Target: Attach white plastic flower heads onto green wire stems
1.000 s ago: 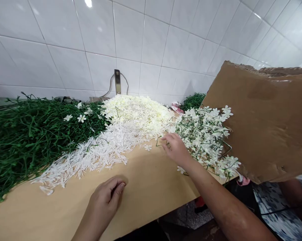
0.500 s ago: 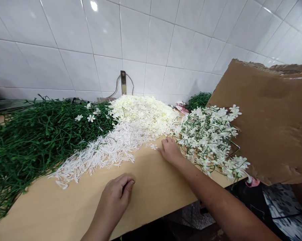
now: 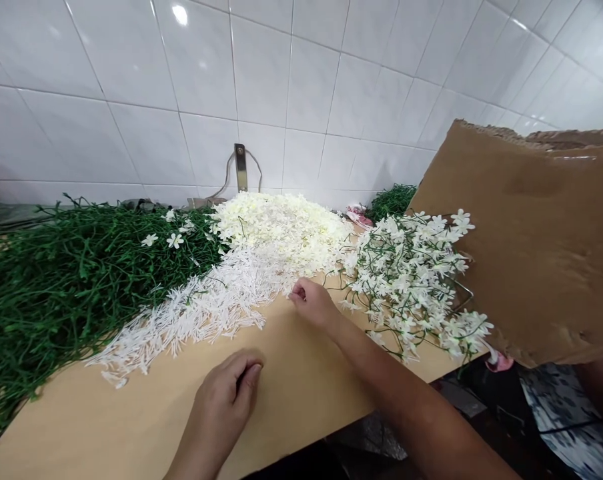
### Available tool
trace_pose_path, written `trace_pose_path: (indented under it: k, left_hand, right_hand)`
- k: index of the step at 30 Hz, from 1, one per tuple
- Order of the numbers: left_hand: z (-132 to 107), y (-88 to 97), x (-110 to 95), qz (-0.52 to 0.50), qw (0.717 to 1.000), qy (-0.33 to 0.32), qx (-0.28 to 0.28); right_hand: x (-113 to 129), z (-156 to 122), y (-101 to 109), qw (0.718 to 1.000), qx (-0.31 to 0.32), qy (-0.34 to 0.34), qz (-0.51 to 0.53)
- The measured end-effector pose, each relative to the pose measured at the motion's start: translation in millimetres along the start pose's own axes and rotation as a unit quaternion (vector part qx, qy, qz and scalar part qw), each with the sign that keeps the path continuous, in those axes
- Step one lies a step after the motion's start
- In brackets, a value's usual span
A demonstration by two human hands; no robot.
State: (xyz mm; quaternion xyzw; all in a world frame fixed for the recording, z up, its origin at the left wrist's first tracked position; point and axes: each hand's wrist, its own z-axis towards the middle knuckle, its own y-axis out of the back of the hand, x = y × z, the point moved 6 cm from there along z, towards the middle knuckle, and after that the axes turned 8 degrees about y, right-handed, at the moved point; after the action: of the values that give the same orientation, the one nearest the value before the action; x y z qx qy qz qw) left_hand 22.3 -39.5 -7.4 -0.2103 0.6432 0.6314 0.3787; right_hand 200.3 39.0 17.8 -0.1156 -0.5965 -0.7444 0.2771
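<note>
My left hand [image 3: 225, 399] is closed above the near part of the table, thumb against the curled fingers; what it holds, if anything, is hidden. My right hand [image 3: 312, 301] is pinched low at the front edge of a heap of pale yellow-white flower heads [image 3: 286, 223]. A bit of white shows by its fingertips, too small to make out. Left of it spreads a pile of thin white stamen-like pieces [image 3: 216, 300]. To its right lies a bunch of assembled white artificial flowers [image 3: 406, 280] on green stems.
Bare green plastic stems [image 3: 81, 280] fill the left of the wooden table [image 3: 301, 387]. A large cardboard piece [image 3: 531, 247] stands at the right edge. Behind is a white tiled wall [image 3: 261, 73] with a metal bracket [image 3: 240, 167]. More green stems [image 3: 391, 201] lie at the back right.
My right hand has moved left from beside the flower bunch to where a loose white flower lay, and its fingers have curled in. My left hand stays closed in about the same place.
</note>
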Motion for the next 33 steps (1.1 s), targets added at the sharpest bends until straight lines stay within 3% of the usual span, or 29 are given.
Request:
trace_pose_path:
  k: [3, 6, 10, 14, 18, 21, 25, 33]
  left_hand:
    - [4, 0.8, 10, -0.134, 0.987, 0.086, -0.035]
    - [5, -1.2, 11, -0.26, 0.952, 0.152, -0.05]
    - [4, 1.9, -2, -0.318, 0.933, 0.161, -0.045]
    - [1, 8.6, -2, -0.334, 0.927, 0.164, -0.045]
    - [0, 12.3, 9, -0.345, 0.919, 0.18, -0.065]
    - [-1, 12.9, 12, -0.378, 0.901, 0.201, -0.073]
    - [-2, 14.0, 11, -0.418, 0.875, 0.228, -0.086]
    - [-4, 17.3, 17, -0.46, 0.853, 0.22, -0.11]
  right_hand:
    - [16, -17, 0, 0.998, 0.007, 0.006, 0.062]
    - [46, -37, -4, 0.989, 0.014, 0.061, 0.132]
    - [80, -57, -6, 0.984, 0.009, 0.161, 0.071]
    - [92, -64, -7, 0.977, 0.038, 0.191, 0.081]
    - [75, -50, -1, 0.975, 0.07, 0.164, 0.132]
    - [33, -23, 9, 0.997, 0.037, 0.056, 0.035]
    - [-5, 8, 10, 1.0, 0.009, 0.001, -0.02]
    - [-1, 20, -16, 0.999, 0.007, 0.018, 0.028]
